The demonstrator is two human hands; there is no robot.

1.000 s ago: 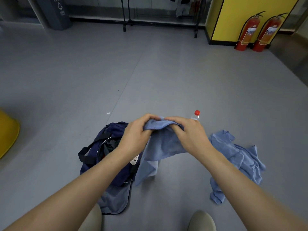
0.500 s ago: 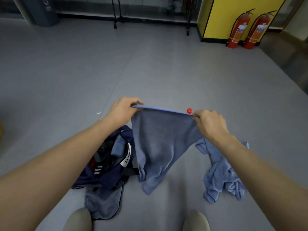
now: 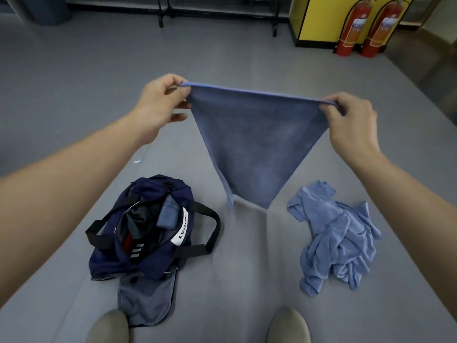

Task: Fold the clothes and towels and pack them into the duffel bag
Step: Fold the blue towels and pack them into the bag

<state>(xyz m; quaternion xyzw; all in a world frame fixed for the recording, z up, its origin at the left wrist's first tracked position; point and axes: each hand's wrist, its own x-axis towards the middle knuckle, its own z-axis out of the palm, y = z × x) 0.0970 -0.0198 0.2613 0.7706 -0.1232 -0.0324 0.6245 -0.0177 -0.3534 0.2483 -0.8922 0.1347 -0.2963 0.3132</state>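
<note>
Blue terry-cloth towel (image 3: 254, 144): held up in the air, mid-scene, above the grey floor (image 3: 74, 95). Its top edge is stretched taut between the two hands. The body hangs down and narrows to a point just above the floor.

Left hand (image 3: 158, 105): thumb and forefinger pinch the towel's top left corner, which sits at the fingertips (image 3: 181, 89). The other fingers are loosely curled below, clear of the cloth.

Right hand (image 3: 351, 120): fingers (image 3: 332, 99) are curled over the top right corner and grip it. The hem shows just past the knuckles.

Navy fabric duffel bag (image 3: 108, 261) with black strap handles: lies on the floor, near left, mouth open. A folded blue piece (image 3: 168, 214) stands inside, probably a towel. The darker contents are too dim to identify.

Crumpled light-blue garment (image 3: 338, 236): lies on the floor, near right, apart from the bag.

Two beige shoe tips (image 3: 108, 325) show at the near edge. Two red fire extinguishers (image 3: 352, 26) stand at far right against a yellow panel (image 3: 319, 18).
</note>
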